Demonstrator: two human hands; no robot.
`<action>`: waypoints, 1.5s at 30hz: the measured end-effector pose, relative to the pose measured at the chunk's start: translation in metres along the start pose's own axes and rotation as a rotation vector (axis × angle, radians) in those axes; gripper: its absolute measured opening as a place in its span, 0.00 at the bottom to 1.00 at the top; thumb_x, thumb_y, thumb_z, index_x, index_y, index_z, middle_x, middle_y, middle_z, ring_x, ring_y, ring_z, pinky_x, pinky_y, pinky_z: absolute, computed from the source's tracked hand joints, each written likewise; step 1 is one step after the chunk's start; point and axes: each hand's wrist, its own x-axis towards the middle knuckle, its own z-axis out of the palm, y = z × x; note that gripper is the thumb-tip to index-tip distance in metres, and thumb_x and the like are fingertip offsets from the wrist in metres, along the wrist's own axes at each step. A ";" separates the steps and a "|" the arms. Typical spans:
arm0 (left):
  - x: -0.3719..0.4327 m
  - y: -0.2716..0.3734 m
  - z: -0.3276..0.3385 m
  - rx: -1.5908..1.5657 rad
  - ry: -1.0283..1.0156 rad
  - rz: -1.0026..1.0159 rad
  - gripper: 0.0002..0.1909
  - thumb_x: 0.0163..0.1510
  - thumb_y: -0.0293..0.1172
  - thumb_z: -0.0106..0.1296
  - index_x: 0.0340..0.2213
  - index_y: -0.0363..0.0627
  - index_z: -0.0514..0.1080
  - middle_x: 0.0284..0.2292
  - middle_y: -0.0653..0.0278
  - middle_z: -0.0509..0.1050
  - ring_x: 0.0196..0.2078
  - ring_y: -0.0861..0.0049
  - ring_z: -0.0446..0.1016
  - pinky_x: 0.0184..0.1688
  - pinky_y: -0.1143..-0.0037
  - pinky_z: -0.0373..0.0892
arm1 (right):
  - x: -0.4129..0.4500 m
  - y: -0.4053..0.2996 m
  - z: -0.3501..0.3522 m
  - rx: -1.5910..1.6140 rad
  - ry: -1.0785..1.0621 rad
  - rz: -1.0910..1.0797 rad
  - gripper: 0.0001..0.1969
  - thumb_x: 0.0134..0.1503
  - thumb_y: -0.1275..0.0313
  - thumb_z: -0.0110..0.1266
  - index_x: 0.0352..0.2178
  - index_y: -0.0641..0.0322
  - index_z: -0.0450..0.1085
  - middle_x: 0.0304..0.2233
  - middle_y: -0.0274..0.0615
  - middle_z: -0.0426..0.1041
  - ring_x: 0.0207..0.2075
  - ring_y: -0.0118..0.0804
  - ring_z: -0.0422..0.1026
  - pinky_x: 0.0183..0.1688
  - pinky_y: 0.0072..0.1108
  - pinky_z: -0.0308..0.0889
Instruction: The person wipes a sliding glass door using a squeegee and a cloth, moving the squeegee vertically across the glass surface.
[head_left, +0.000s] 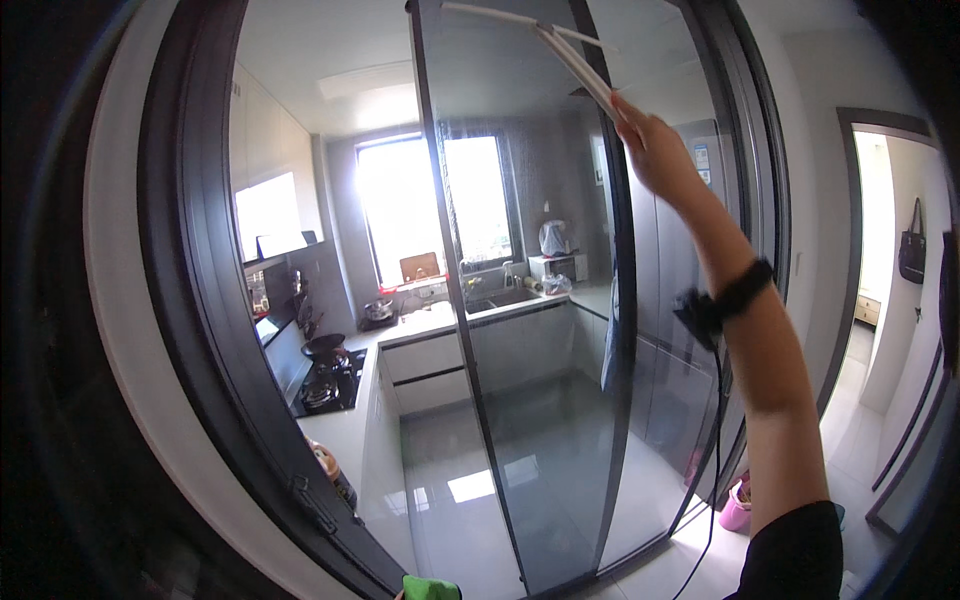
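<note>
My right hand (651, 150) is raised high at the upper right, gripping the handle of a white squeegee (576, 66). The squeegee's wide head lies along the top of a dark-framed sliding glass door (536, 420). Water streaks mark the glass in front of the window. At the bottom edge, a green cloth (430, 589) pokes into view. Only a sliver of my left hand (400, 595) shows beside that cloth; most of it is cut off by the picture's rim. A black strap with a small device (724, 304) sits on my right forearm, with a cable hanging down.
Through the doorway are a gas hob (326, 386) with a wok (324, 345), a pot (379, 308), and a sink (502, 300) under the window (397, 202). A pink bucket (736, 512) stands on the floor at right. The dark door frame (199, 262) curves down the left.
</note>
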 end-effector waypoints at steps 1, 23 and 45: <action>-0.002 -0.001 -0.001 -0.004 -0.015 -0.009 0.18 0.45 0.24 0.44 0.41 0.36 0.68 0.37 0.53 0.72 0.43 0.66 0.71 0.44 0.70 0.67 | 0.023 0.005 0.004 -0.002 -0.026 0.030 0.21 0.61 0.65 0.45 0.57 0.48 0.59 0.30 0.54 0.73 0.32 0.48 0.74 0.37 0.35 0.69; -0.038 -0.065 -0.039 -0.186 -0.216 -0.175 0.18 0.56 0.36 0.46 0.45 0.38 0.68 0.35 0.61 0.73 0.38 0.75 0.71 0.41 0.77 0.66 | -0.199 0.041 0.036 0.176 -0.390 0.054 0.30 0.59 0.73 0.45 0.62 0.41 0.49 0.27 0.44 0.64 0.24 0.36 0.66 0.28 0.29 0.66; 0.027 -0.093 0.113 -0.265 -0.379 -0.263 0.33 0.39 0.14 0.60 0.49 0.34 0.64 0.44 0.56 0.71 0.46 0.66 0.71 0.47 0.67 0.71 | -0.549 0.036 -0.011 0.297 -0.793 0.150 0.34 0.51 0.76 0.53 0.59 0.39 0.54 0.23 0.42 0.63 0.17 0.41 0.68 0.19 0.30 0.68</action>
